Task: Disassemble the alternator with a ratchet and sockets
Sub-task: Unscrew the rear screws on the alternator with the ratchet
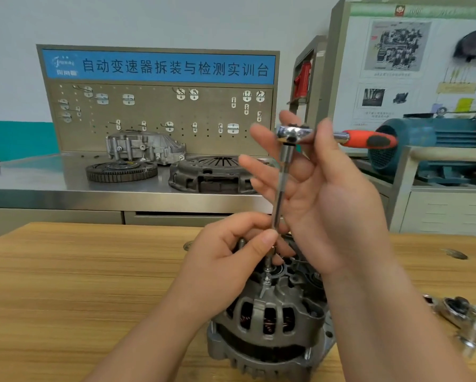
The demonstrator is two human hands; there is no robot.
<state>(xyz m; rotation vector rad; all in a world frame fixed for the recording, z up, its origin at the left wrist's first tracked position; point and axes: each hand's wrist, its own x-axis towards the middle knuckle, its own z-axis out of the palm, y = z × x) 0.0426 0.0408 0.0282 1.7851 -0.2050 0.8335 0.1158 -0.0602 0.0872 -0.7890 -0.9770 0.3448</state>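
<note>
Left grip: the left hand (pixel 225 268) pinches the lower end of the long, slim steel extension bar (pixel 279 194) between thumb tip and curled fingers, holding it narrowly.
Right grip: the right hand (pixel 327 194) holds the head of the chrome ratchet (pixel 294 133) between thumb and forefinger. The other fingers are spread and nearly straight, palm toward the camera.
Ratchet: at the top of the right grip, level. Its orange-and-black handle points away to the right of the thumb.
Extension bar: hangs from the ratchet head, slightly tilted. It runs down past the right palm into the left grip.
Bar tip: directly below the left grip, over a small stud on the alternator. The fingers partly hide it, so contact cannot be confirmed.
Alternator: the grey cast-metal alternator (pixel 269 323), with copper windings visible through its slots, stands directly beneath both grips. The left hand rests against its upper face.
Support: the light wooden counter (pixel 79 285) carries the alternator.
Second tool: a blurred chrome tool (pixel 462 312) lies on the wooden counter, well to the right of the right grip.
Beyond the grips: a stainless-steel counter (pixel 52 183) carries a toothed flywheel ring (pixel 121 172), a dark clutch cover (pixel 209 172) and an aluminium housing (pixel 143 147).
Behind those: a perforated tool board (pixel 159 111) with a blue banner.
Far right of the right grip: a teal electric motor (pixel 435 142).
</note>
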